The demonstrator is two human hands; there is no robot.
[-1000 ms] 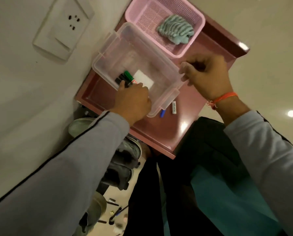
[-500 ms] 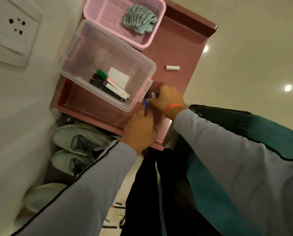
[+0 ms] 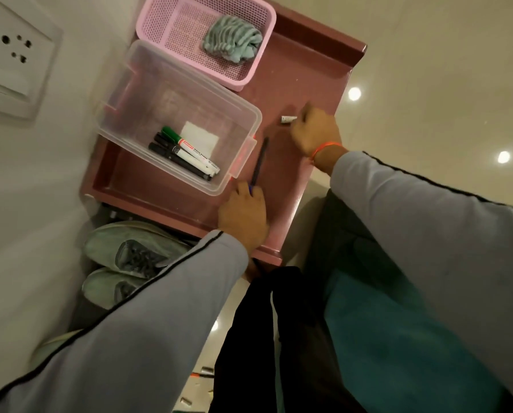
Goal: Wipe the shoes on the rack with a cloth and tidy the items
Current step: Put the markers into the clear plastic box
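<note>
On top of the maroon rack (image 3: 305, 70), the left hand (image 3: 243, 216) pinches the near end of a dark pen (image 3: 259, 162) lying just right of the clear box (image 3: 148, 93) of markers (image 3: 186, 153). Farther right, the right hand (image 3: 316, 132) has curled fingers at a small white tube (image 3: 288, 118). A green cloth (image 3: 234, 43) sits in the far pink basket (image 3: 165, 22); grey shoes (image 3: 130, 251) rest on the shelf below.

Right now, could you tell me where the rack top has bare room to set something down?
Bare: the strip on the rack top right of the pink basket, and the corner before the clear box. Crowded: between the left hand and right hand.
</note>
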